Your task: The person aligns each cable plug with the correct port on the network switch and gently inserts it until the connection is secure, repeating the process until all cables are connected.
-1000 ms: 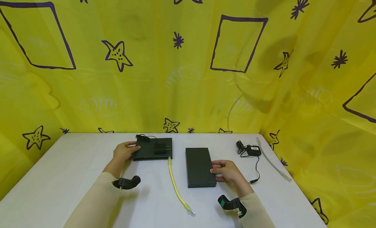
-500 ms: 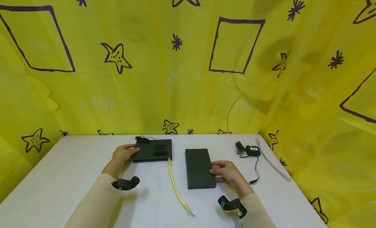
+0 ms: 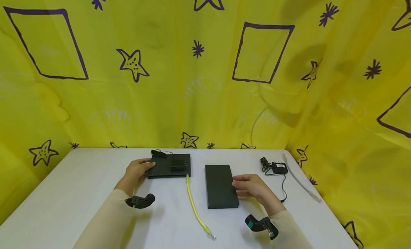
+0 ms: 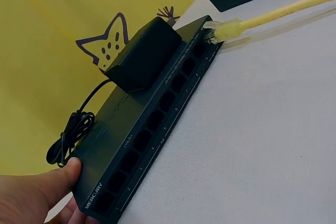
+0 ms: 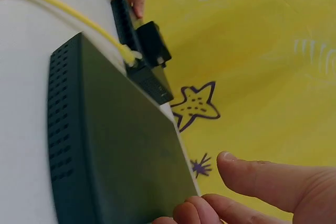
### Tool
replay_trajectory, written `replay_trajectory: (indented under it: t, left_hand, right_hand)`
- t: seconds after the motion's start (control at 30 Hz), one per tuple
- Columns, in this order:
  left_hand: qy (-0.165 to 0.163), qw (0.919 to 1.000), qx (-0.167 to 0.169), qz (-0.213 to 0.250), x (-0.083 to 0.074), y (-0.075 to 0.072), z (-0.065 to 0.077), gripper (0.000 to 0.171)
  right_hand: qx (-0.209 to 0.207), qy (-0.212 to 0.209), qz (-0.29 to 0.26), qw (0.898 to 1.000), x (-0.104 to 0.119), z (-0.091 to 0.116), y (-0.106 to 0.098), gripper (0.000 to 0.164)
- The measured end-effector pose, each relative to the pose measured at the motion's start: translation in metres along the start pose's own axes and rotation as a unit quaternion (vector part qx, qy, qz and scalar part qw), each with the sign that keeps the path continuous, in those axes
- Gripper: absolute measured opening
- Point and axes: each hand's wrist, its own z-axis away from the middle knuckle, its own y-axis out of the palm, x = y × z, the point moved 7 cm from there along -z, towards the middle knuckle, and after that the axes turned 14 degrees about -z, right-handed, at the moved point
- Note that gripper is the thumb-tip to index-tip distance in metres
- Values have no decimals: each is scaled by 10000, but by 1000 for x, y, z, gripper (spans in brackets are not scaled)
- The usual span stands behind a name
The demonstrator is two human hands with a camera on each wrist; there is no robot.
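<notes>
Network switch (image 3: 163, 167) marked MERCURY is held close to the back edge of a white desk (image 3: 80, 192), just left of the middle, one end clamped between the thumb and fingers of a person's left hand (image 3: 135, 173). A power adapter (image 3: 179, 163) with bundled cord is borne on top — a yellow cable (image 3: 193, 204) is strung from the last port toward the desk's near side. A black box (image 3: 221, 186) is flanked by the right hand (image 3: 253, 186), fingers at its side, thumb lifted apart. Toward the right back corner, a second adapter (image 3: 280, 168) and a pale cable (image 3: 300, 180) are seen.
</notes>
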Motion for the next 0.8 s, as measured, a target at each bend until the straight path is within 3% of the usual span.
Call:
replay_trajectory:
  t: [0.2,0.4,0.6,0.8]
  left_hand:
    - [26,10000,-9,13,1,0,0,57]
    - [54,10000,-7,-15,0,1,-2,56]
    - [-15,10000,-18,-64,2,1,-4,56]
    - [58,9999,-35,-92,1,1,-3,56]
  right_hand:
    - [391,-244,-23,9989,29,-13,20,45]
    - [341,-290,-244,9987,48,-38,49,42]
    - [355,38,-614,9975,47,-60,82,41]
    - [120,507,-932,9943,34,-76,100,42]
